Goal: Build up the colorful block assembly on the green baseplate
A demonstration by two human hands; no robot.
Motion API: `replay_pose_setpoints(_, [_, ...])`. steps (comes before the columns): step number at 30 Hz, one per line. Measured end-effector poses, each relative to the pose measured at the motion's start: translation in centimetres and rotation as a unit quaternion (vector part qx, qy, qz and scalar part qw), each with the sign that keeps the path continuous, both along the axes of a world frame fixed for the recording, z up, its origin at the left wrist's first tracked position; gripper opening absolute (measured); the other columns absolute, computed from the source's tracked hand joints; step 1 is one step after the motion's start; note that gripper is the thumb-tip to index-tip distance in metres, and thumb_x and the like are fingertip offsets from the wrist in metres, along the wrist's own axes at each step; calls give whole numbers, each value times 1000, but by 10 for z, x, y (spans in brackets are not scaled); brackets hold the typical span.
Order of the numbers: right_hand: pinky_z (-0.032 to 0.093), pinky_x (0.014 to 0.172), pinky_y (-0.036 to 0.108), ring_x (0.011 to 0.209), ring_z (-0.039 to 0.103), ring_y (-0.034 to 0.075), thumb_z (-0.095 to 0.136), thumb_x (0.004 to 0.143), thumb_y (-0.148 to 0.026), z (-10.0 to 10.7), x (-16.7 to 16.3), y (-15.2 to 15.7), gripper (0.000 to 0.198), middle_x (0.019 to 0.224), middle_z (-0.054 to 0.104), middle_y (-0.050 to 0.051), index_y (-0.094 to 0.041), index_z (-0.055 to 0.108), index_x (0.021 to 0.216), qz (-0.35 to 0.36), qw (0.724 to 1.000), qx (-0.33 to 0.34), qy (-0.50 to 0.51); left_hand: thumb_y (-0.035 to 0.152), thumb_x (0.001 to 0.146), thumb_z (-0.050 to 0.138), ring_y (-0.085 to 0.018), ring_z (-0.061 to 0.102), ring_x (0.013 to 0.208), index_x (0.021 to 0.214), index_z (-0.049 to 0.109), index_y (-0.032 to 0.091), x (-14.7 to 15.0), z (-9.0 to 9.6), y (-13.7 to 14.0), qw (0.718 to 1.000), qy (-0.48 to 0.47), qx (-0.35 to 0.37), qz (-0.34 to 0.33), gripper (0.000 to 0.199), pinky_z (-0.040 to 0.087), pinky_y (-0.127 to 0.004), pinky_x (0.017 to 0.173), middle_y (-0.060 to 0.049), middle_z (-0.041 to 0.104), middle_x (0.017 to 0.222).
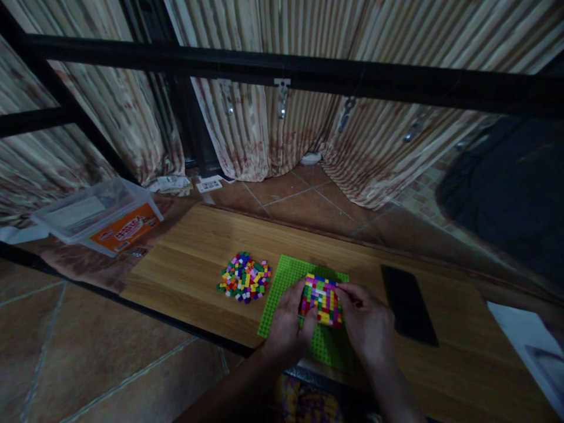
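Observation:
A block of many-coloured toy bricks point(321, 298) sits over the green studded baseplate point(282, 276); I cannot tell whether it rests on the plate or is held just above it. My left hand point(288, 317) grips its left side, thumb at the near edge. At the upper right edge, my right hand point(368, 320) has its fingertips pinched against the bricks; whether a small loose piece is between them is too small to see. Left of the baseplate lies a heap of loose coloured bricks point(247, 277).
The wooden board point(189, 264) carries all this, with a flat black slab point(409, 304) on the right. Beyond its left end stands a clear plastic bin point(110, 217) with an orange label. A black metal bar point(247, 63) with hooks crosses before striped curtains point(304, 29).

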State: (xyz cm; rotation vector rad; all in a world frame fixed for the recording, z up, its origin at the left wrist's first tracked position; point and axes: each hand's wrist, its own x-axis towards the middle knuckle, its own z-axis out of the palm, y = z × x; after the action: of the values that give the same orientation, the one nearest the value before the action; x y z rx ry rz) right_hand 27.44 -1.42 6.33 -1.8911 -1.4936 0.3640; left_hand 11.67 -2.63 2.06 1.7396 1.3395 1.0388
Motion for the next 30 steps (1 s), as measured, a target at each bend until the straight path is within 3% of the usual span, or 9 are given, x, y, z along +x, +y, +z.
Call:
replay_pose_setpoints(8, [51,74,32,80,69,22,59,78,-48,-7,1,-3,32,91,74,7,-20,70,91,-35,997,-2,70,29,89,48,-25,43,130,141,35,16,0,-7,0,1000,-2,3,2,56,34,-47,111,-12,47,141])
replay_pose_setpoints(18, [53,78,38,87,68,27,65,71,-50,-10,10,2,40,91,74,11,-15,72,90,-125,975,23,180,28,88,48,-25,42,131,140,37,15,0,1,-1,1000,-7,-10,-7,54,33,-45,112,-13,47,141])
replay_pose_setpoints(30, [52,75,34,82,66,22,62,74,-56,-30,-2,10,46,93,72,10,-15,70,94,-75,969,8,235,28,88,49,-26,43,130,140,37,15,0,-1,-1,1000,0,-3,-2,55,35,-47,111,-13,48,140])
